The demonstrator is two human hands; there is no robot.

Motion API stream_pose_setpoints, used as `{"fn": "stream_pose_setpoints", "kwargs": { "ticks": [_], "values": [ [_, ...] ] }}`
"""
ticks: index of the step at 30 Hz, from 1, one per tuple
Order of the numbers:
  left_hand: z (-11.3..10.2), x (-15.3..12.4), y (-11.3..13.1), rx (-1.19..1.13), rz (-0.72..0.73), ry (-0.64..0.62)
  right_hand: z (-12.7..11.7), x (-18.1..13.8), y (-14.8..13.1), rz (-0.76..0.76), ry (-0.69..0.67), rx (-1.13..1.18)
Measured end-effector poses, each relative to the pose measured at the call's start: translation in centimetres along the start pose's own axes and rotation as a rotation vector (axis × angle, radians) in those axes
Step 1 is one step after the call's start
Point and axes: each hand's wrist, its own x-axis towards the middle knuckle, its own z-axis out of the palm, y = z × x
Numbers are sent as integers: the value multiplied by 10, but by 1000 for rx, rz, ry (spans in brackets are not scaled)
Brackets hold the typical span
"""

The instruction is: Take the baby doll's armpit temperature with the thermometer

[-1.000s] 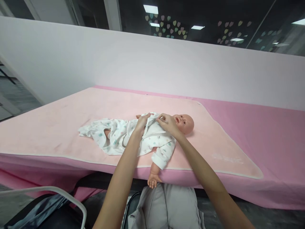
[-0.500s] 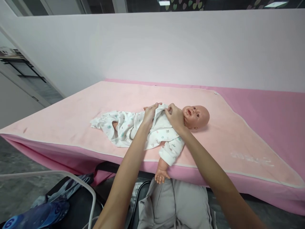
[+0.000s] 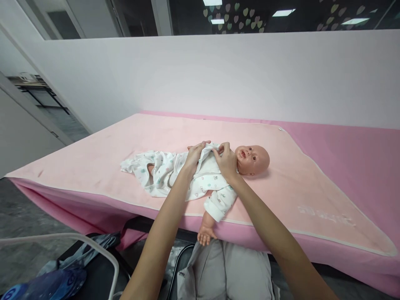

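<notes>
1. Head view, centre: left hand [image 3: 194, 155] and right hand [image 3: 226, 163] stay on the baby doll [image 3: 254, 160]'s printed white top [image 3: 203, 182]; right thumb and fingers look slightly wider apart, so handling apparently continues there.
2. Left fingers extend over cloth, right ones curl near the collar; whether either grasps, I cannot tell.
3. Doll lies on a peach mat [image 3: 300, 191]; the hands hide its far neckline.

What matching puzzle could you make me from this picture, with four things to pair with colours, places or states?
1. Doll's head
2. Doll's outfit
3. Mat
4. Right hand

A. Pale peach, under the doll
B. At the outfit's upper front
C. Eyes open
D. White with small prints

Pairs: 1-C, 2-D, 3-A, 4-B
</notes>
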Motion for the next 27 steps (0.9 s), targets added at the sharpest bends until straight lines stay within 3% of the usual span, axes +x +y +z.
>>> {"fn": "stream_pose_setpoints", "kwargs": {
  "ticks": [12, 20, 27],
  "values": [
    [-1, -1, 0, 2, -1, -15, 0, -2, 0, -48, -25, -87],
    [1, -3, 2, 34, 30, -11, -1, -1, -1, -48, -24, -22],
    [2, -5, 4, 61, 46, -5, 4, -3, 4, -45, 58, 81]
  ]
}}
